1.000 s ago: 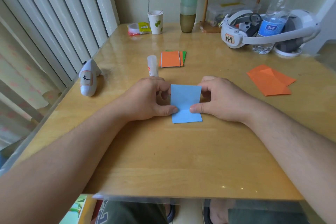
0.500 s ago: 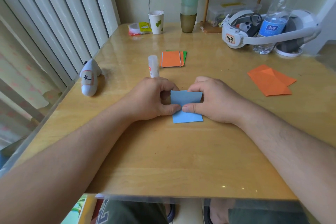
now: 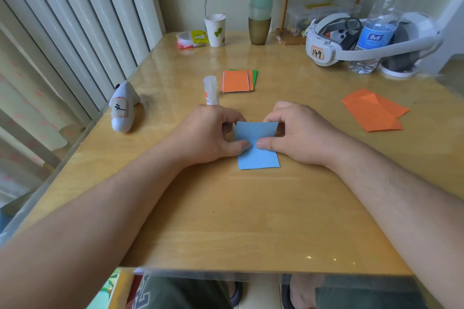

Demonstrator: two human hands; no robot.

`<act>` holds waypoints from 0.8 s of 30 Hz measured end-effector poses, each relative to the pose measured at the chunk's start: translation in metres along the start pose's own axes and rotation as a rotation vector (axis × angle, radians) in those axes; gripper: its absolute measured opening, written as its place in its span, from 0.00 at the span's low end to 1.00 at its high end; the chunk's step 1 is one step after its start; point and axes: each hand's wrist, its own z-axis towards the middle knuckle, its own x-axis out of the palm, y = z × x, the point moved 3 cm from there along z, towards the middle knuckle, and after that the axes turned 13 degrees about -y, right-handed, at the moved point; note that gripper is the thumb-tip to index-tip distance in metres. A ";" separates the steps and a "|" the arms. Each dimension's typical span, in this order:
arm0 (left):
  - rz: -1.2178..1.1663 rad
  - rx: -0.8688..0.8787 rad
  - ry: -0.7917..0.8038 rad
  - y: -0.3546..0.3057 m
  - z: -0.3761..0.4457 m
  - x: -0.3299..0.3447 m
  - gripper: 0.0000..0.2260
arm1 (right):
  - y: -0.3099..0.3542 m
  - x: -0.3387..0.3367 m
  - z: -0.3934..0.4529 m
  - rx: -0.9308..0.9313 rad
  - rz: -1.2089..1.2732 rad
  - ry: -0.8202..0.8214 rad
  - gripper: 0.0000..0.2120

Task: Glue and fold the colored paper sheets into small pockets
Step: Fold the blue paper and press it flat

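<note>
**Blue paper pinched by both hands at mid-worktop**

Blue paper (image 3: pixel 258 155) lies near the middle of the worktop (image 3: pixel 226 221), its near end flat on the wood, its far end lifted a little between the fingers; the left hand (image 3: pixel 213 133) pinches its left edge, thumb on top, fingers curled behind; the right hand (image 3: pixel 298 133) pinches its right edge the same way; the two thumbs almost meet over the sheet; so each grip is narrow and holds the paper. A glue stick (image 3: pixel 210 90) stands upright at 11 o'clock from the paper, just beyond the left knuckles; a stack of orange and green sheets (image 3: pixel 238 81) lies at 12 o'clock, well apart; a folded orange sheet (image 3: pixel 374 110) lies at 2 o'clock; a white controller (image 3: pixel 123 108) rests at 10 o'clock by the worktop's left edge.
</note>
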 end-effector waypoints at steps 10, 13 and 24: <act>0.080 -0.037 -0.064 -0.003 0.001 0.003 0.08 | 0.000 0.003 0.004 0.005 -0.021 -0.033 0.07; 0.111 -0.065 -0.056 0.000 0.001 0.000 0.07 | -0.004 0.000 0.006 0.029 -0.020 -0.040 0.07; 0.182 -0.122 -0.068 -0.001 0.004 0.007 0.08 | 0.003 0.007 0.009 0.014 -0.024 -0.046 0.07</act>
